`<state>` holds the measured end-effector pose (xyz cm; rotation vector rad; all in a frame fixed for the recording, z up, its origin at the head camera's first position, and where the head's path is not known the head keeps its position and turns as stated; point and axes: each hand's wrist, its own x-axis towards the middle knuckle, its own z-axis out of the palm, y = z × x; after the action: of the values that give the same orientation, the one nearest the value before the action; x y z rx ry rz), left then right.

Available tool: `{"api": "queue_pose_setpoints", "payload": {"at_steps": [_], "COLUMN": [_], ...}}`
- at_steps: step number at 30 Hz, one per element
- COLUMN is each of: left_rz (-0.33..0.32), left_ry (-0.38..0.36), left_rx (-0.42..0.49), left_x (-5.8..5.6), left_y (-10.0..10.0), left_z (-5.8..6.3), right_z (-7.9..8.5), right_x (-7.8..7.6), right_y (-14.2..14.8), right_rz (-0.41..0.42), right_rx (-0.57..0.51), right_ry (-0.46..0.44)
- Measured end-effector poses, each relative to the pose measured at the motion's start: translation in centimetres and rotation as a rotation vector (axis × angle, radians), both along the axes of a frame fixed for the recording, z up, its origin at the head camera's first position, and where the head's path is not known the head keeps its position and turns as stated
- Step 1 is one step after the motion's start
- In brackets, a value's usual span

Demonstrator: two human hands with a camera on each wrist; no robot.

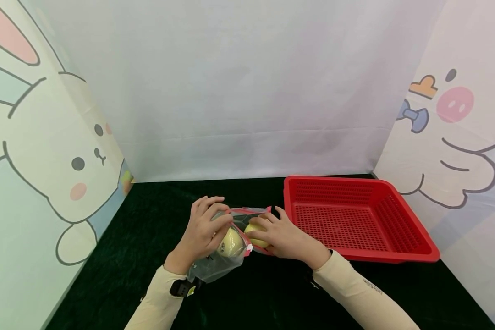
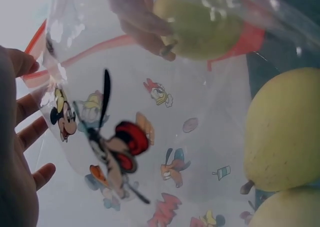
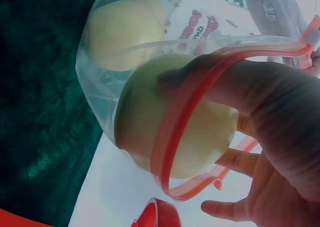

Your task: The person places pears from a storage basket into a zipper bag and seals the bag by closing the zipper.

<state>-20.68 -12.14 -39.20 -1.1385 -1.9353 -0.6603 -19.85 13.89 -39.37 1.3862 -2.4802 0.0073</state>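
A clear zip bag (image 1: 218, 268) with a red zip strip and cartoon prints lies on the dark green cloth. My left hand (image 1: 206, 227) holds the bag's edge by its mouth; in the left wrist view, the film passes between thumb and fingers (image 2: 30, 134). A yellow-green pear (image 3: 170, 119) is gripped by my right hand (image 1: 286, 236), thumb across its side, within the loop of the red zip strip (image 3: 175, 129). Deeper in the bag, other pears (image 2: 287, 132) rest against each other. Their full number is hidden.
A red plastic basket (image 1: 360, 183) with perforated walls stands to the right, close to my right forearm. Dark green cloth (image 1: 119, 256) covers the table. Pale cartoon-printed curtains (image 1: 247, 91) enclose the back and sides.
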Motion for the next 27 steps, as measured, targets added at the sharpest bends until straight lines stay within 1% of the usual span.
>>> {"api": "queue_pose_setpoints", "payload": {"at_steps": [9,16,20,24,27], "left_rz": [0.003,0.022,0.034,0.036,0.035], "left_ry": [0.033,0.01,0.021,0.032,0.022], "left_rx": [-0.002,-0.032,-0.04,-0.041,-0.042], "left_x": [-0.1,-0.01,0.0,0.0,-0.01], "left_y": [-0.13,-0.22,-0.26,-0.27,-0.27], "left_z": [-0.06,-0.1,-0.07,-0.14,-0.16], "right_z": [-0.08,-0.13,-0.09,-0.14,-0.16], "right_x": [0.07,0.24,0.27,0.25,0.22], "right_y": [-0.05,-0.03,0.05,0.09,0.16], "right_rz": [-0.035,-0.075,-0.108,-0.124,-0.128], "right_rx": [0.021,0.04,0.063,0.083,0.09], "right_ry": [-0.03,-0.038,-0.039,-0.031,-0.016]}}
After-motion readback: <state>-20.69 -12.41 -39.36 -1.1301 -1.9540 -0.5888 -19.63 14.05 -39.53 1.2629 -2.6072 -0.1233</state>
